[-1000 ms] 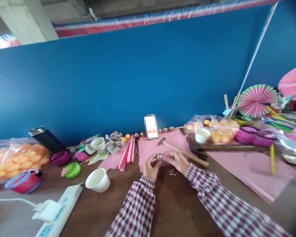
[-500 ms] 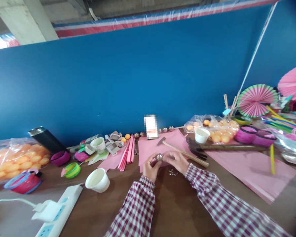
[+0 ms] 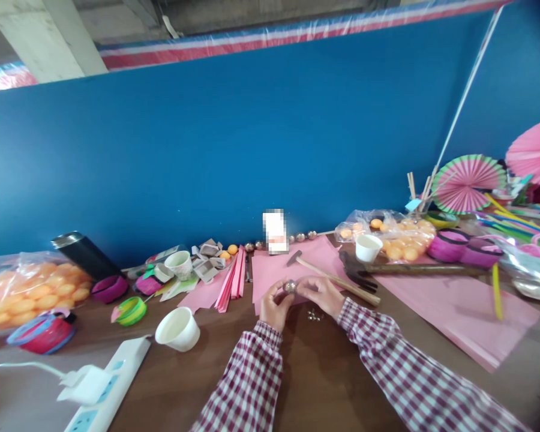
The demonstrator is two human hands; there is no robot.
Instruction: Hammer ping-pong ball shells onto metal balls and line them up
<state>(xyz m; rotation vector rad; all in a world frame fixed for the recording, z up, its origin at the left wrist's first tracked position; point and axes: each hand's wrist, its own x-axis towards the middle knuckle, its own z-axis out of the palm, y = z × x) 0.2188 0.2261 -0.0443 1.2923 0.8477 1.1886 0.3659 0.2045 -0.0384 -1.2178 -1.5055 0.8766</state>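
Two-handed fingertip grasp of a small round object above a cluttered table (image 3: 328, 390). The shiny ball (image 3: 290, 287) lies at the near edge of the pink sheet (image 3: 270, 268), pinched from the left by the left hand (image 3: 273, 307) and met on its right side by the thumb and forefinger of the right hand (image 3: 320, 294); whether a smaller part sits between the right fingertips cannot be told. Likely failures follow from the grip: the ball is smooth and curved, so uneven pressure from the two sides could make it squirt free and roll across the table. The small metal pieces (image 3: 314, 315) lie loose, just near of the right hand; a dropped wrist or sweeping cuff might scatter them. The small hammer (image 3: 337, 280) lies on the far side of that hand, where a knuckle could knock its handle. A ball rolling far could also disturb the row of balls (image 3: 300, 237) along the blue partition (image 3: 252, 138).
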